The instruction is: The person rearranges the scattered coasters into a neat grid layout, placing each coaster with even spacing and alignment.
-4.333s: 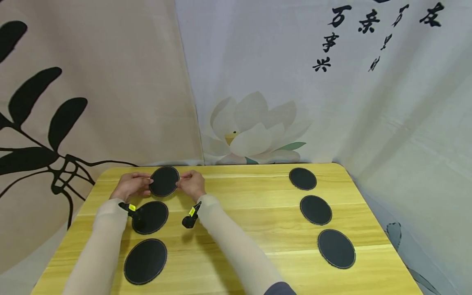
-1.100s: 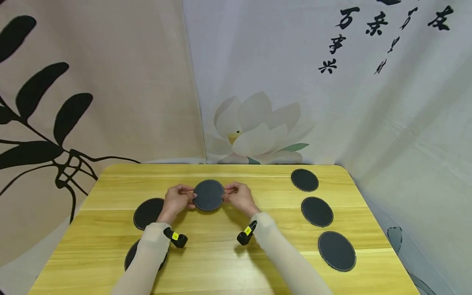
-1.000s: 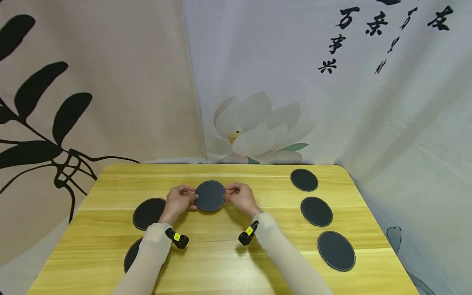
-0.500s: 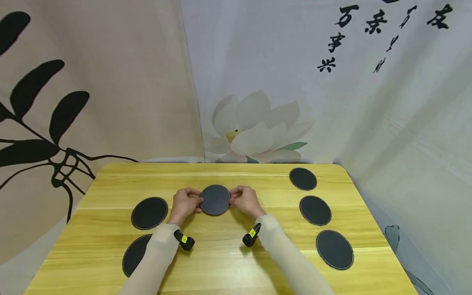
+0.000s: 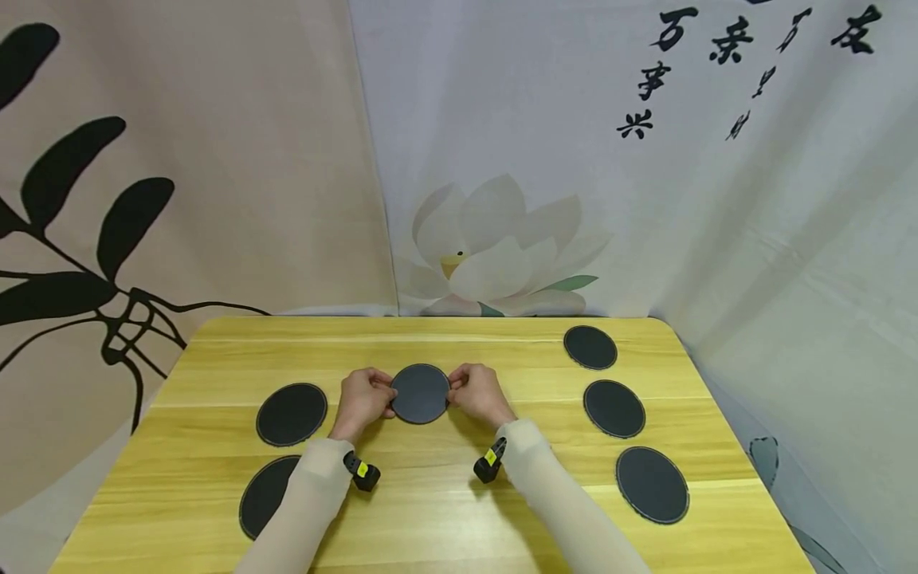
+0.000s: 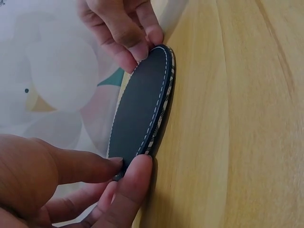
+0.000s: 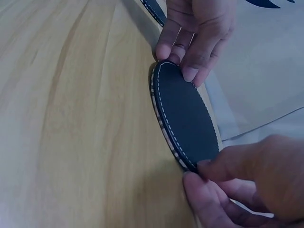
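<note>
A round black coaster [image 5: 420, 394] with white stitching along its rim is at the middle of the table, between both hands. My left hand [image 5: 364, 401] pinches its left edge between thumb and fingers. At the opposite edge my right hand [image 5: 480, 393] pinches it the same way. From the left wrist, the coaster [image 6: 140, 102] shows a patterned edge beneath the black face, close over the wood. In the right wrist view the right thumb lies on top of the coaster [image 7: 185, 111], with a finger at its rim.
On the left of the wooden table [image 5: 430, 518] lie two more black coasters, an upper one [image 5: 292, 414] and a lower one [image 5: 265, 494] partly hidden by the left sleeve. Three others [image 5: 590, 347] form a column at right. A printed curtain [image 5: 502, 119] hangs behind the table.
Both hands have carried the coaster from the far left of the table rightward to the middle. Over the last second it has shifted slightly right and nearer, with both grips kept.
</note>
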A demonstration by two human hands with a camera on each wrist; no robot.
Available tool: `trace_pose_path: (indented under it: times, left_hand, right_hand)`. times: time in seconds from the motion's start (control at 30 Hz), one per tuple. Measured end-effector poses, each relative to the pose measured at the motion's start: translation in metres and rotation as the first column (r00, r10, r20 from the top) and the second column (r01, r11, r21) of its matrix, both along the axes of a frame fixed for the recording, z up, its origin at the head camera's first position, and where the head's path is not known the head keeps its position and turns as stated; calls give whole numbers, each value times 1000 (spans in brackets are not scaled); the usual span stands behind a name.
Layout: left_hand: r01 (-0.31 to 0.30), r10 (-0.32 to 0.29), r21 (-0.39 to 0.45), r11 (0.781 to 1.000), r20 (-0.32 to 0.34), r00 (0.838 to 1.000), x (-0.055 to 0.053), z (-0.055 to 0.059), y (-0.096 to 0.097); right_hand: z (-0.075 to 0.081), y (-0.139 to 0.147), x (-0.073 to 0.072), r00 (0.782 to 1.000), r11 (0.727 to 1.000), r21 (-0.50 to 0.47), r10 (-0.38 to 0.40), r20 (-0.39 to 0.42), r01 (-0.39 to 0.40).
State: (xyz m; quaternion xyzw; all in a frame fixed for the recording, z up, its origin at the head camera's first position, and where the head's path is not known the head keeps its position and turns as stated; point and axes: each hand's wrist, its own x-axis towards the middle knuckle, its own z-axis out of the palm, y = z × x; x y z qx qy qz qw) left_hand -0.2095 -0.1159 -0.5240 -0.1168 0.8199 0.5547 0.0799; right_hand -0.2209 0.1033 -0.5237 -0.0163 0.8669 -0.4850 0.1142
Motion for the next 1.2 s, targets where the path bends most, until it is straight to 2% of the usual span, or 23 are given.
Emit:
trace_pose_path:
  times: [0.5, 0.97, 1.2]
  left_hand:
    - [-2, 2, -35, 999, -22, 1000, -1, 0, 0]
    - [29, -32, -123, 992, -27, 999, -3, -1, 1]
    - [27, -30, -124, 992, -26, 999, -1, 0, 2]
  right_hand:
    - [0, -3, 0, 999, 999, 53, 12, -33, -10]
    - [1, -3, 1, 998, 995, 93, 26, -53, -21]
    - [4, -3, 2, 998, 988, 151, 36, -51, -28]
